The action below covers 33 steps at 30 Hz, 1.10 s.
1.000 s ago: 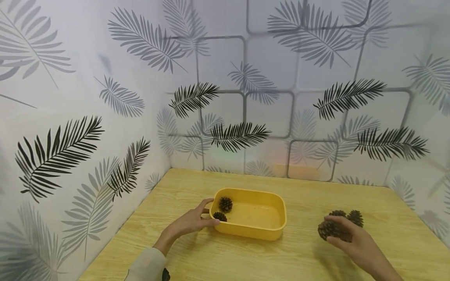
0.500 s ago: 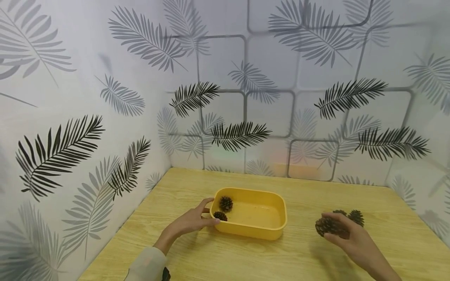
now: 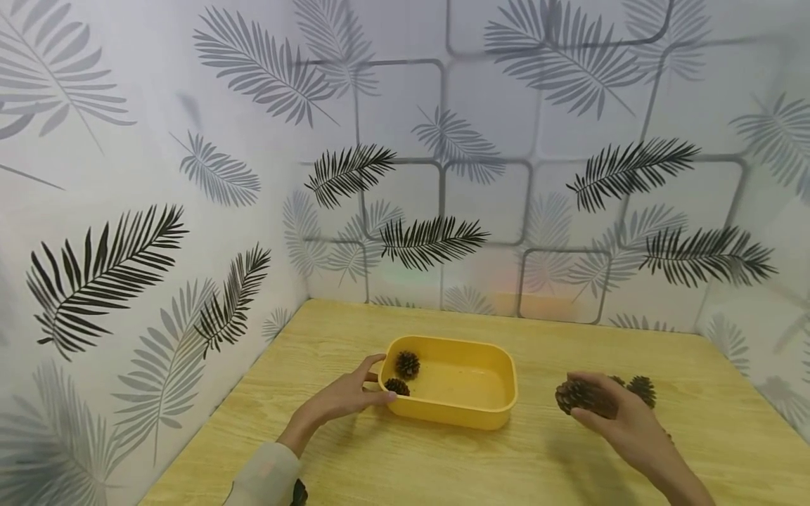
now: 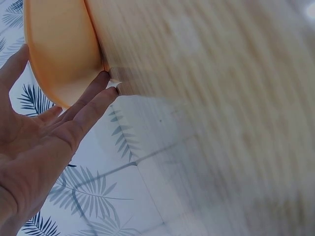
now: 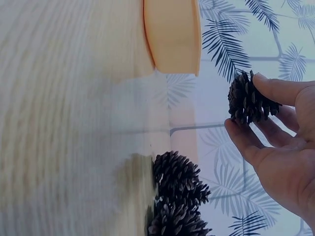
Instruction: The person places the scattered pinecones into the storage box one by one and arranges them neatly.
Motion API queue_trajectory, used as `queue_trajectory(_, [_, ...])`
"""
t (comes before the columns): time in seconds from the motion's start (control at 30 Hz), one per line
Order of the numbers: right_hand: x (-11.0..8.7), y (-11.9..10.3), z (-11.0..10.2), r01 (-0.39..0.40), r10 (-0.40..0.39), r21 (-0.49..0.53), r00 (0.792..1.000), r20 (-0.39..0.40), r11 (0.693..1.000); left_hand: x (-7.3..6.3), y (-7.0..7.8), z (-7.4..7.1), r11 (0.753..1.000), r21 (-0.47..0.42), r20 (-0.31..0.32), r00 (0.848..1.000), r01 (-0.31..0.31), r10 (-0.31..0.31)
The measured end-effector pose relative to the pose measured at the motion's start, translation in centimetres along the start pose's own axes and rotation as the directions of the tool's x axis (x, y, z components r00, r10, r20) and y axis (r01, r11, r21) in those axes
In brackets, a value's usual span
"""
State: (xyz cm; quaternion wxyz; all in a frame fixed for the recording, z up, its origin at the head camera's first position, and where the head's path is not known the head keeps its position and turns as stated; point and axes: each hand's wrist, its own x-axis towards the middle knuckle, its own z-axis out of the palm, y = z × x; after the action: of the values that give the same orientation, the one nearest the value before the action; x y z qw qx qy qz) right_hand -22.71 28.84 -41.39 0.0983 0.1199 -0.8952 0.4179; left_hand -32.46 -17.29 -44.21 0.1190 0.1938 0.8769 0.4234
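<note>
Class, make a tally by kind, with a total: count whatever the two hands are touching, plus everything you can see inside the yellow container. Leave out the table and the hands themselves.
Yellow container: 1
Pine cones: 3 (2 visible inside the container, 1 in the right hand)
Total: 4

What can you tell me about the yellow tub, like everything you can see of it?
The yellow tub is a shallow, open-topped rectangle with rounded corners and smooth, plastic-looking walls. It sits upright on the wood-grain table. Inside, toward its left end, are two dark brown pine cones, the nearer one partly hidden by the near wall. The person's left grip holds that end, thumb at the near rim.
</note>
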Motion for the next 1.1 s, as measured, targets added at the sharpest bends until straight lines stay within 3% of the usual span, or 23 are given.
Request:
queue_trajectory(0.7, [2.3,-2.3,2.8,0.091,-0.093,0.116,0.996,0.012,0.989,-0.2,0.1,-0.3,1.000,0.009,-0.005,1.000,-0.010,0.010])
queue_trajectory(1.1, [4.1,-3.6,3.9,0.114,-0.117,0.109,0.993,0.017,0.987,-0.2,0.0,-0.2,1.000,0.003,0.001,1.000,-0.007,0.007])
